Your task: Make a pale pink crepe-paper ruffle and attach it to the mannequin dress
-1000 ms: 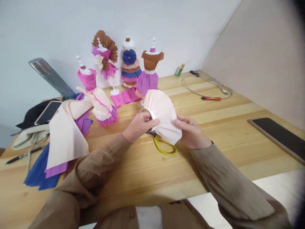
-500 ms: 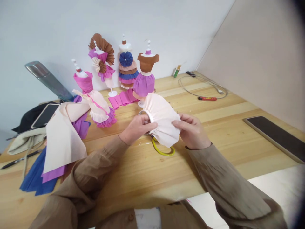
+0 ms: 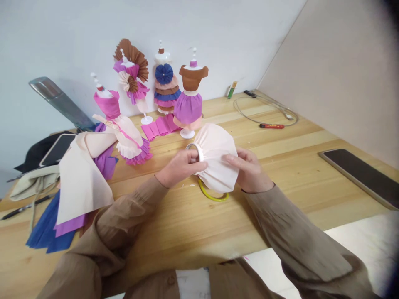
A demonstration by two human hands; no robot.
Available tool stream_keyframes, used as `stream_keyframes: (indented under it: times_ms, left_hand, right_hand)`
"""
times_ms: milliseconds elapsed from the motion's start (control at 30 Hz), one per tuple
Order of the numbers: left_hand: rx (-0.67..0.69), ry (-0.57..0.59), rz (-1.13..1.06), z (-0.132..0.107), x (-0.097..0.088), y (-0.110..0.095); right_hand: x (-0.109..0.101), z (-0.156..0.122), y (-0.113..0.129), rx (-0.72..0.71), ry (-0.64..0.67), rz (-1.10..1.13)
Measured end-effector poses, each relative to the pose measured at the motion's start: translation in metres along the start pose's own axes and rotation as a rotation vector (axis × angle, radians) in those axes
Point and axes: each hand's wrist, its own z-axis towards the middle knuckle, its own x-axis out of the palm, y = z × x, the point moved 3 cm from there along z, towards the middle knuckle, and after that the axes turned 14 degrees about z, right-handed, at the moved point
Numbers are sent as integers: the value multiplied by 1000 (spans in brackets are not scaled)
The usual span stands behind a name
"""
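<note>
A cream skirt (image 3: 218,155) is held up over the middle of the bench (image 3: 174,220), between the two hands. The left hand (image 3: 182,168) pinches its gathered end, fingers inside the round opening and thumb outside. The right hand (image 3: 252,170) grips the wide free edge, its thumb on top and its fingers mostly hidden behind the cloth. A yellow handle (image 3: 214,198) shows just below the skirt.

The gathers look done: pleats run evenly from the opening, and the skirt stands out as a full bell. It sits on no stand, and the free edge bears no trim that I can see, so fitting and finishing seem left. Behind, the pink dress (image 3: 107,106), fan dress (image 3: 137,83), tiered dress (image 3: 167,96) and brown-topped dress (image 3: 190,81) appear complete on their stands.

No writing can be read: marks on the red tool (image 3: 272,126) and green tube (image 3: 231,90) are too small.
</note>
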Motion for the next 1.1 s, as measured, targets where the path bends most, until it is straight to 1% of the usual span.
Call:
stream_keyframes:
  times_ms: [100, 200, 267, 333, 467, 567, 667, 733, 833, 967, 1100]
  left_hand:
    - [-11, 1, -54, 0, -2, 0]
    - [-24, 51, -130, -1, -2, 0]
    - [-41, 62, -195, -3, -1, -1]
    - [-65, 18, -254, -3, -2, -1]
    - [-98, -134, -289, -2, -6, 0]
    - [-53, -224, -232, -2, -9, 0]
    - [-14, -276, -136, -2, -11, 0]
    - [2, -273, -79, -1, -10, 1]
    - [32, -257, 13, -1, -7, 1]
    - [53, -272, 78, -2, -6, -1]
    - [63, -276, 97, -2, -8, -2]
  right_hand:
    - [1, -1, -2, 4, 24, -27]
    - [-2, -2, -4, -1, 37, -46]
    - [-3, -2, -5, -6, 61, -63]
    - [-4, -3, -6, 0, 86, -78]
    - [-5, -4, -3, -25, 124, -123]
    - [-6, -5, 1, -44, 112, -143]
    - [-3, -6, 2, 17, 98, -110]
    - [1, -6, 1, 45, 103, -73]
    - [5, -4, -2, 43, 76, -51]
    - [-3, 0, -6, 1, 12, -89]
    - [-10, 1, -4, -40, 15, -98]
